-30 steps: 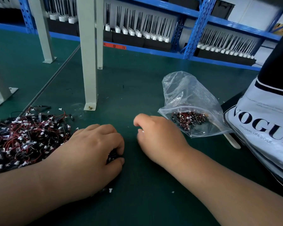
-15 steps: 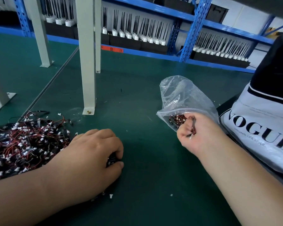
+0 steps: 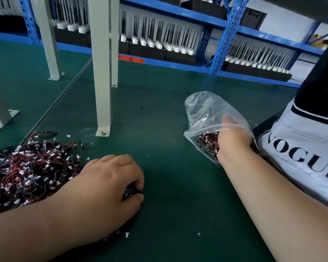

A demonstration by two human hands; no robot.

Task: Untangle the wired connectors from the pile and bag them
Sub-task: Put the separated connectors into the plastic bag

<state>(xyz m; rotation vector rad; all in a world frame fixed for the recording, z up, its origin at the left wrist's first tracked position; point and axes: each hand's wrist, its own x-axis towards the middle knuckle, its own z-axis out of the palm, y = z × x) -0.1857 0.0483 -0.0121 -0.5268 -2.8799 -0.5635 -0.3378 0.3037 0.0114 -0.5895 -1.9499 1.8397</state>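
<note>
- While the tangled pile of red-and-black wired connectors [image 3: 27,171] lies near left on the green desk [image 3: 169,176], some are gripped by curled fingers of the left hand [image 3: 106,190].
- Inside the clear plastic bag [image 3: 203,108], to the right, the right hand [image 3: 233,140] is seen; its fingers' state cannot be told.

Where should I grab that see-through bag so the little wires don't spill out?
Probably pinch the zip rim of the clear bag at its left corner, coming from the left. The bag lies on its side, mouth toward the person; the right hand fills the mouth's right part, and bagged connectors sit just inside, so lifting the rim should keep them in.
</note>
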